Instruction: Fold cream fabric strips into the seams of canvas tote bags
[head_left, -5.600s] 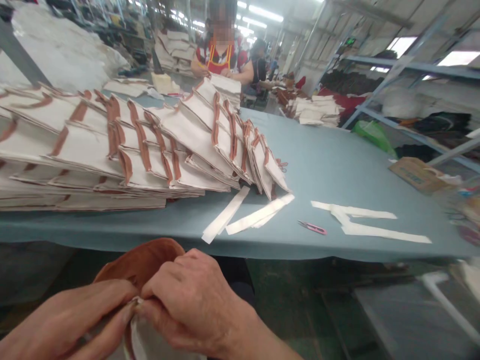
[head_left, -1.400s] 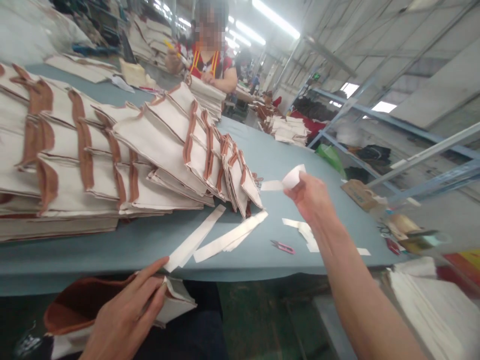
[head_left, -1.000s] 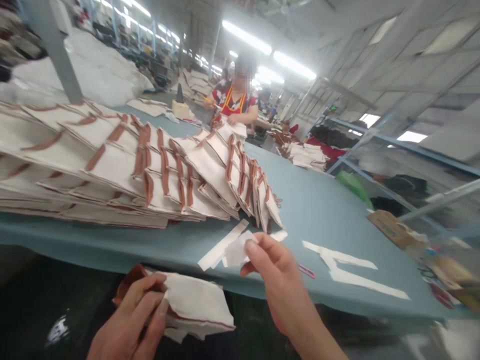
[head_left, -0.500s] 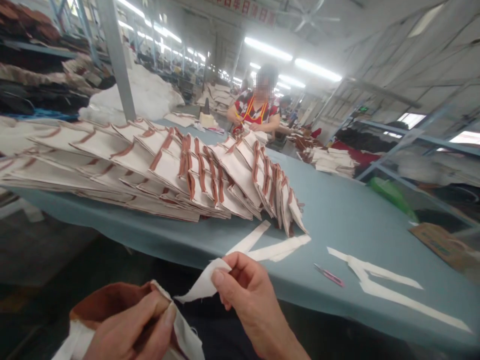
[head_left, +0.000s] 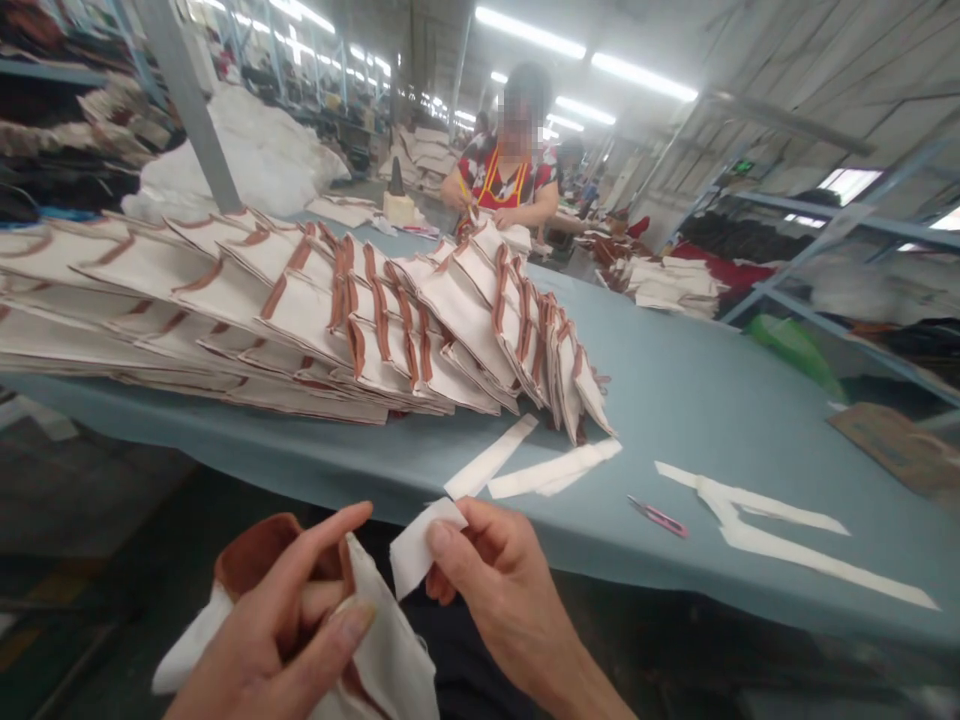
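Observation:
My left hand [head_left: 289,625] grips a cream canvas bag [head_left: 382,655] with a brown lining [head_left: 251,550] below the table edge, index finger stretched over its mouth. Pinched between the thumb and fingers of my right hand [head_left: 499,590] is a small white strip of fabric [head_left: 416,545], held right beside the bag's opening. Both hands are close together, in front of the blue-grey table [head_left: 675,390].
A long fanned stack of cream bags with brown straps [head_left: 337,310] covers the table's left. Loose white strips [head_left: 540,470] [head_left: 780,510] and a small pink cutter [head_left: 658,516] lie near the front edge. Another person [head_left: 506,165] works at the far end. Metal shelving [head_left: 847,260] stands right.
My right hand picked a white strip off the table and brought it down to the bag in my left hand. The view tilted and shifted meanwhile.

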